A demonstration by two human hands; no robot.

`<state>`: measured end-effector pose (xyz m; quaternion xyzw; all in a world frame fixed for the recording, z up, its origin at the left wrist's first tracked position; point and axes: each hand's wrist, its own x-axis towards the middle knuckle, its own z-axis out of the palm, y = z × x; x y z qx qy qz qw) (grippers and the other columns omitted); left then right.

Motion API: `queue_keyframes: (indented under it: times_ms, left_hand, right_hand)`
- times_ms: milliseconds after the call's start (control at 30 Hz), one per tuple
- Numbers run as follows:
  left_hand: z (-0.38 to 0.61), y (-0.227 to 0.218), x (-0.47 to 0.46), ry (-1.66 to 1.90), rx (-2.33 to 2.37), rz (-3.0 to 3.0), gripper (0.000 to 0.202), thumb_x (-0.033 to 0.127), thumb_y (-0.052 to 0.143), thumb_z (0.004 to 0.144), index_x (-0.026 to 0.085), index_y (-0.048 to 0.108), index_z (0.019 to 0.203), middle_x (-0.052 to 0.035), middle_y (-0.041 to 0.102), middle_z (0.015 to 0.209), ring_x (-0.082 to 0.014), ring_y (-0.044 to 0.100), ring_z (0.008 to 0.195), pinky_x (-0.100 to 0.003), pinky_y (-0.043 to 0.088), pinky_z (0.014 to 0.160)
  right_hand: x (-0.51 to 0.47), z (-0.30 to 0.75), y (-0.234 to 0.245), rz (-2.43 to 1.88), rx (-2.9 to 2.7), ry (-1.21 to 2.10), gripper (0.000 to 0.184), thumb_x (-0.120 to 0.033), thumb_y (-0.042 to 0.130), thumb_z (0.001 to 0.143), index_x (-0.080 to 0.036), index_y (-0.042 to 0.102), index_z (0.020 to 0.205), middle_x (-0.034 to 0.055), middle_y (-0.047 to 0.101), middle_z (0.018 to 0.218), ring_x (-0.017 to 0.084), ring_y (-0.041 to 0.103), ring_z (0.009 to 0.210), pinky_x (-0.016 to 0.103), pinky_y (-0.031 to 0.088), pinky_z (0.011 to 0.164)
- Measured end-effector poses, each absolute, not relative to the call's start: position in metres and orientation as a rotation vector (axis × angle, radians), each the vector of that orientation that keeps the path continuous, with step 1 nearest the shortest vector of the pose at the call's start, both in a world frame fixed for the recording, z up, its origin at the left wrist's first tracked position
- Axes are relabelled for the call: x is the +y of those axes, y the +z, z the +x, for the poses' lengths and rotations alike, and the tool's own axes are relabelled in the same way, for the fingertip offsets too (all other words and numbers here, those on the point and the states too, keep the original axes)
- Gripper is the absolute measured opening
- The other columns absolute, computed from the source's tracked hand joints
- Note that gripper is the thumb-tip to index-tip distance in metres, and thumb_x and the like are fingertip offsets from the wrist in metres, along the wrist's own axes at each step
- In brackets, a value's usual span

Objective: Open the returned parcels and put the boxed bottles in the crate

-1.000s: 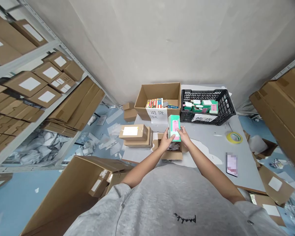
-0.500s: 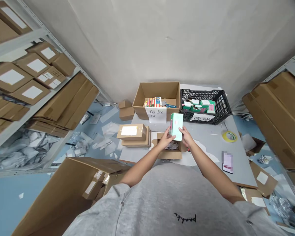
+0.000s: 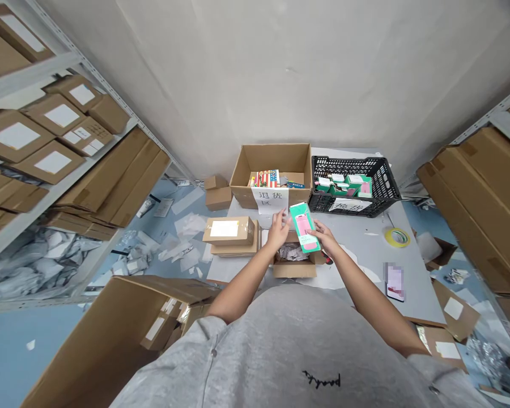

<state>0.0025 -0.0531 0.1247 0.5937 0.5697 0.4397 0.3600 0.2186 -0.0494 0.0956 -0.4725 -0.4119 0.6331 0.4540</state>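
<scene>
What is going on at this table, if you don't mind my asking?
A person's right hand grips a green-and-pink product box above a small open carton holding crumpled paper, while the left hand is open beside it. Behind them are a cardboard box signed as the returns area and a black plastic crate of green boxes.

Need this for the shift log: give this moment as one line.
left hand: open, beside green box | right hand: holding green box | below: small carton
</scene>
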Motion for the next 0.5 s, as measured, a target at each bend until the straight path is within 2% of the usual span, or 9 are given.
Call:
queue_keyframes:
  times_ms: [67, 200, 267, 400, 500]
  left_hand:
    - [-0.005, 0.132, -0.031, 1.117, 1.337, 1.441, 0.05, 0.053, 0.051, 0.104, 0.027, 0.059, 0.145, -0.0118, 0.063, 0.135, -0.0235, 0.064, 0.119, -0.035, 0.06, 0.091]
    - [-0.007, 0.138, -0.003, 0.919, 1.128, 1.259, 0.051, 0.06, 0.06, 0.096, 0.024, 0.067, 0.131, -0.0103, 0.07, 0.123, -0.0217, 0.07, 0.1, -0.028, 0.062, 0.066]
    - [-0.002, 0.137, -0.001, 0.922, 1.16, 1.195, 0.049, 0.058, 0.067, 0.092, 0.02, 0.069, 0.123, -0.0097, 0.071, 0.115, -0.0193, 0.07, 0.09, -0.026, 0.061, 0.062]
    - [0.009, 0.13, -0.009, 0.961, 1.275, 1.127, 0.047, 0.057, 0.069, 0.089, 0.016, 0.071, 0.112, -0.008, 0.072, 0.103, -0.0172, 0.069, 0.078, -0.026, 0.06, 0.058]
    - [0.008, 0.128, -0.01, 0.976, 1.305, 1.111, 0.049, 0.063, 0.065, 0.091, 0.016, 0.071, 0.104, -0.0053, 0.072, 0.091, -0.0168, 0.068, 0.073, -0.027, 0.06, 0.059]
  right_hand:
    - [-0.053, 0.222, 0.1, -1.147, -1.04, 1.595, 0.074, -0.045, 0.091, 0.063, -0.027, 0.068, 0.131, 0.0059, 0.071, 0.137, 0.033, 0.07, 0.118, 0.045, 0.06, 0.096]
    - [-0.057, 0.215, 0.107, -1.155, -1.183, 1.596, 0.071, -0.051, 0.083, 0.071, -0.029, 0.065, 0.136, 0.0045, 0.069, 0.141, 0.033, 0.067, 0.124, 0.048, 0.056, 0.102]
    - [-0.056, 0.209, 0.108, -1.218, -1.298, 1.49, 0.075, -0.052, 0.085, 0.07, -0.029, 0.063, 0.138, 0.0058, 0.068, 0.141, 0.033, 0.064, 0.126, 0.049, 0.053, 0.105]
    - [-0.056, 0.2, 0.107, -1.474, -1.473, 1.131, 0.097, -0.047, 0.095, 0.053, -0.027, 0.057, 0.14, 0.011, 0.067, 0.136, 0.035, 0.063, 0.123, 0.05, 0.05, 0.107]
    - [-0.059, 0.2, 0.105, -1.544, -1.614, 0.968, 0.089, -0.048, 0.093, 0.056, -0.025, 0.057, 0.134, 0.0113, 0.071, 0.124, 0.034, 0.067, 0.111, 0.049, 0.052, 0.1]
